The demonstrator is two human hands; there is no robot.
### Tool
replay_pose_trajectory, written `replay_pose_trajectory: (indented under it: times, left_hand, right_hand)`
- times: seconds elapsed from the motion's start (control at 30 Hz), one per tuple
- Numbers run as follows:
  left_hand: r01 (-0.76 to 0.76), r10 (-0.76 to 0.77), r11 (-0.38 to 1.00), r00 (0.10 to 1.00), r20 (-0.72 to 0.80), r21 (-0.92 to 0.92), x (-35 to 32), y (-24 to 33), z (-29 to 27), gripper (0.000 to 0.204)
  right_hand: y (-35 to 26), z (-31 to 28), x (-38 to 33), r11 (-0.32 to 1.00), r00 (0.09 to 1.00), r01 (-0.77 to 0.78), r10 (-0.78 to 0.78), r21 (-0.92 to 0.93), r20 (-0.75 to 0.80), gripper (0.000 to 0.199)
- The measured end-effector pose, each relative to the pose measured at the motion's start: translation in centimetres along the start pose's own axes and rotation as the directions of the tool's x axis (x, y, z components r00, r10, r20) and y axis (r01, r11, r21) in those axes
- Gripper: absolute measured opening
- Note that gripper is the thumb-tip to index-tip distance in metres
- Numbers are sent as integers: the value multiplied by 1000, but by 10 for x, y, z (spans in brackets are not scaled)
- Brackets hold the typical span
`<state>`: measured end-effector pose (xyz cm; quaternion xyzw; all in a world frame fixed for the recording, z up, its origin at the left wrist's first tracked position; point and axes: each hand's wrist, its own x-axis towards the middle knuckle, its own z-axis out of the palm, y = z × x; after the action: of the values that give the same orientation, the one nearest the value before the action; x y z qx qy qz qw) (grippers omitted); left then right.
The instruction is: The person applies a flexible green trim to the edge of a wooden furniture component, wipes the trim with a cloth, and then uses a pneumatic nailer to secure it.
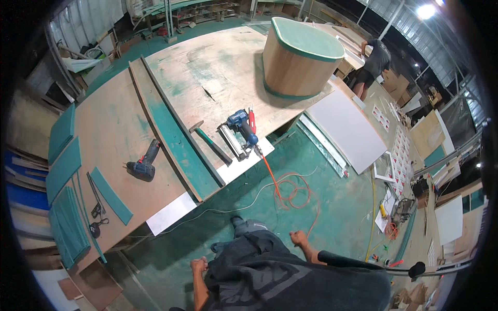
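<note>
My left hand (198, 264) hangs beside my left hip with its fingers curled; nothing shows in it. On the other side, my right hand (299, 238) is loosely closed above the green floor, also with nothing visible in it. Both are off the workbench (171, 67). Along the bench's near part lie a blue nail gun (239, 127) with an orange air hose (271, 176), a hammer (211, 145) with a green handle and a cordless drill (143, 163). A long green panel tray with raised side strips (179, 135) crosses the bench between drill and hammer.
A rounded wooden counter with a green top (298, 67) stands at the bench's far right. Coiled hose (293, 192) and cable lie on the floor ahead of me. Green panels (65, 160) cover the bench's left end. A person (376, 62) bends over work at the back right.
</note>
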<state>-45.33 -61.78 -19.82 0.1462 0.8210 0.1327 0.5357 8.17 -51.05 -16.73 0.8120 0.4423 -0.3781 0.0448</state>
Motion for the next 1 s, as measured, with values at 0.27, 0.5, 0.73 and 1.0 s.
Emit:
replay_pose_trajectory:
  times: [0.27, 0.5, 0.73, 1.0]
  left_hand:
    - [-367, 377, 923, 922, -85, 116, 41, -66, 9, 26]
    - [-368, 542, 738, 822, -172, 566, 7, -127, 6, 37]
    - [3, -66, 986, 923, -380, -165, -62, -123, 84, 33]
    - [329, -532, 755, 814, -236, -568, -111, -178, 171, 33]
  right_hand:
    - [-74, -11, 10, 973, 987, 84, -111, 215, 114, 40]
    - [-87, -44, 128, 971, 976, 127, -159, 201, 152, 22]
    - [-120, -8, 217, 926, 849, 220, -336, 306, 408, 18]
    - [-244, 134, 230, 683, 436, 730, -454, -10, 777, 20]
